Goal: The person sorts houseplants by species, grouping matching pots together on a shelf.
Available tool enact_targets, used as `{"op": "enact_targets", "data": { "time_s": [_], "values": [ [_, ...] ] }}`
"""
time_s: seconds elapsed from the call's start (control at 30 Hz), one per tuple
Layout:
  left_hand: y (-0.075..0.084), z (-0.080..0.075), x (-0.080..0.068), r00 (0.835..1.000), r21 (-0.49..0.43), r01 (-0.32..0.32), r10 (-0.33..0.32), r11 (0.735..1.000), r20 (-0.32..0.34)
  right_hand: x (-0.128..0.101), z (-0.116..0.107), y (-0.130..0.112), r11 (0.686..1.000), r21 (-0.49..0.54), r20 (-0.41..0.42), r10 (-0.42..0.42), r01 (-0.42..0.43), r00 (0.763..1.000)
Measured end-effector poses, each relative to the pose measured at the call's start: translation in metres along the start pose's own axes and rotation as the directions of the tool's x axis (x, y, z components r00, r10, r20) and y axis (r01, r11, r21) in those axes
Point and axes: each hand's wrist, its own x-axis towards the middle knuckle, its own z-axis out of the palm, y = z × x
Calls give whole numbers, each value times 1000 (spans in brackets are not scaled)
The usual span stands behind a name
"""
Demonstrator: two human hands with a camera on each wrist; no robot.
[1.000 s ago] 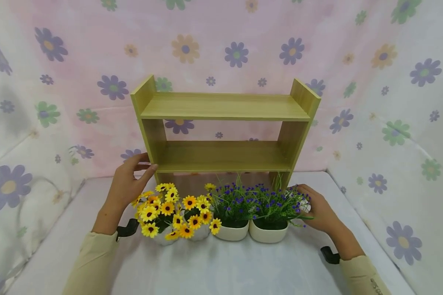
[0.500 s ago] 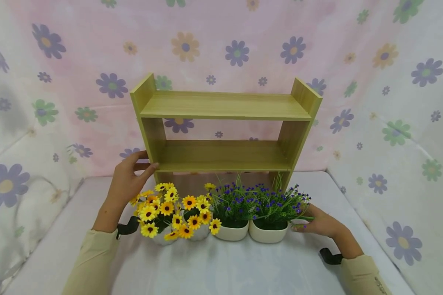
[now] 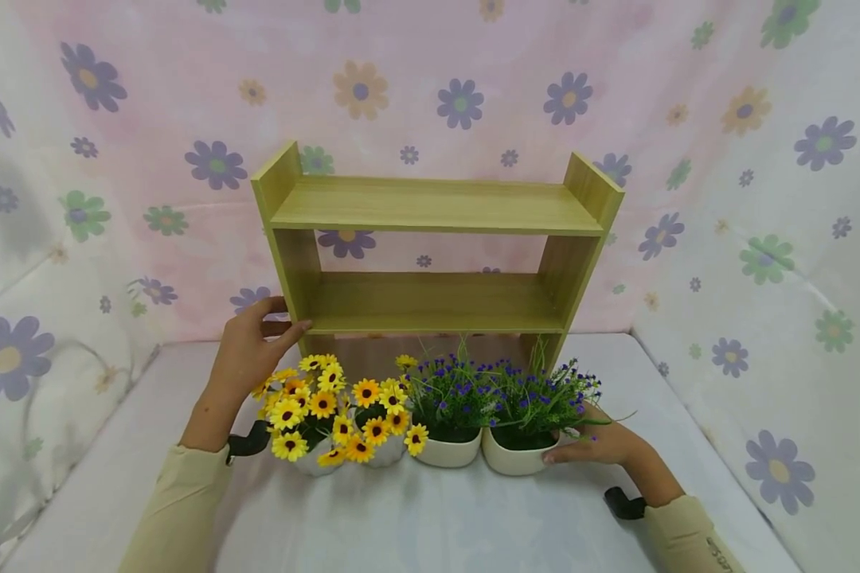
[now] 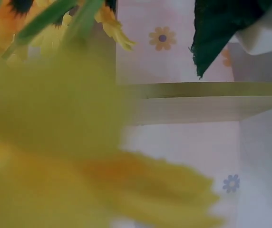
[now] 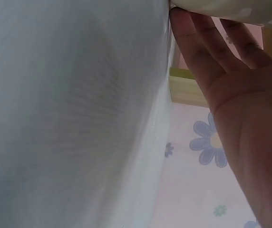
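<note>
A two-tier wooden shelf [image 3: 430,302] stands at the back of the table. My left hand [image 3: 285,317] holds its left side panel at the lower tier, thumb in front, fingers behind. In front of the shelf stand two white pots of yellow flowers [image 3: 330,406], then two white pots of purple flowers [image 3: 450,454]. My right hand [image 3: 580,450] touches the right side of the rightmost pot [image 3: 516,460], thumb low on its front. In the right wrist view the right hand's fingers [image 5: 200,47] are straight, tips against the pot [image 5: 231,9]. Blurred yellow flowers [image 4: 55,142] fill the left wrist view.
A white cloth covers the table [image 3: 430,517]. Flower-printed fabric [image 3: 760,239] hangs close behind and on both sides. The shelf's boards [image 4: 207,102] hold nothing. Bare cloth lies in front of the pots and to the right of my right hand.
My right hand has dropped from the purple flowers' tops to the side of the rightmost pot. The left hand has stayed on the shelf.
</note>
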Motion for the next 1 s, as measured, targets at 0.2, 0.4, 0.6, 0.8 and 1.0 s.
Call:
{"op": "enact_targets", "data": {
  "time_s": [0.2,0.4,0.6,0.8,1.0],
  "values": [
    [-1,0,-1,1000,-5,7,-7,1000,4,0,3,3,998,-61,-70,6,-10,998],
    [-3,0,-2,1000,-6,-4,4,1000,-3,-2,-2,-4,979,-144,-131,123,-141,984],
    [-2,1,-1,1000,-12,-8,8,1000,-4,-10,-14,-22,928,-185,-210,285,-325,935],
    [-2,1,-1,1000,-14,-11,11,1000,-4,-11,-24,-28,975,-120,-258,150,-185,954],
    [-2,1,-1,1000,-8,-5,5,1000,-4,-14,-34,-38,986,-70,-309,125,-153,943]
  ]
}}
